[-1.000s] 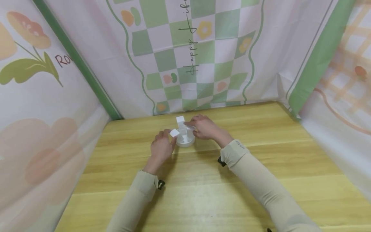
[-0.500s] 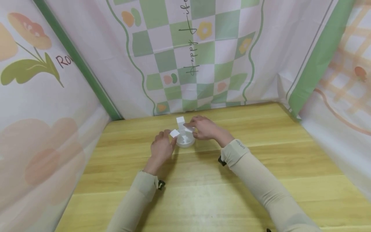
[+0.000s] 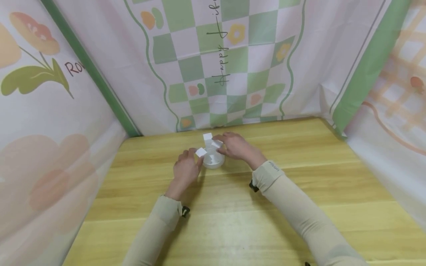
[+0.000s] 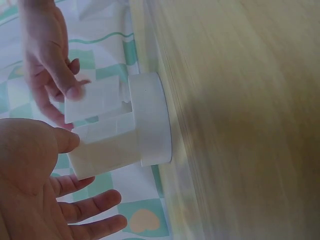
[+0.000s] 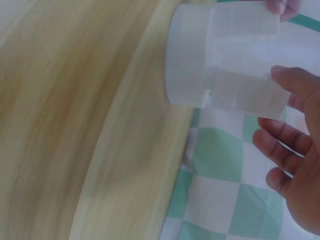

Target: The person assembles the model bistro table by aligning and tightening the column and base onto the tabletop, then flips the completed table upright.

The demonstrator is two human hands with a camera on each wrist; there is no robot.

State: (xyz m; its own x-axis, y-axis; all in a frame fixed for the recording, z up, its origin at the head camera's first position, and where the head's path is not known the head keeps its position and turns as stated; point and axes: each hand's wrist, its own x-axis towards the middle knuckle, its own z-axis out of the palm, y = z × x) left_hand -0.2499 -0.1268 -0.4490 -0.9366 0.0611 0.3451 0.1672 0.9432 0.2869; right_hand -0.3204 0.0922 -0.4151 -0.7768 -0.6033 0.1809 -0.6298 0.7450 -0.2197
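A low round white dish (image 3: 213,166) stands on the table with upright white rectangular blocks in it. My left hand (image 3: 185,169) pinches the near-left block (image 4: 105,150) by its upper end between thumb and fingers, the other fingers spread. On the other side, my right hand (image 3: 237,146) pinches a second block (image 5: 248,95) near its top. A third block (image 3: 208,137) rises at the back of the dish, untouched by either hand. In the left wrist view, the right hand's block (image 4: 92,101) ends close to the dish rim; I cannot tell whether it touches the dish floor.
The wood-grain table (image 3: 226,218) extends towards me and to both sides. Close behind the dish, a green-and-white checked cloth (image 3: 219,92) hangs at the table's back edge. Printed cloths also hang at the left (image 3: 60,159) and right.
My right hand's thumb and its block have shifted slightly up and left in the head view. The left hand and its block hold nearly still.
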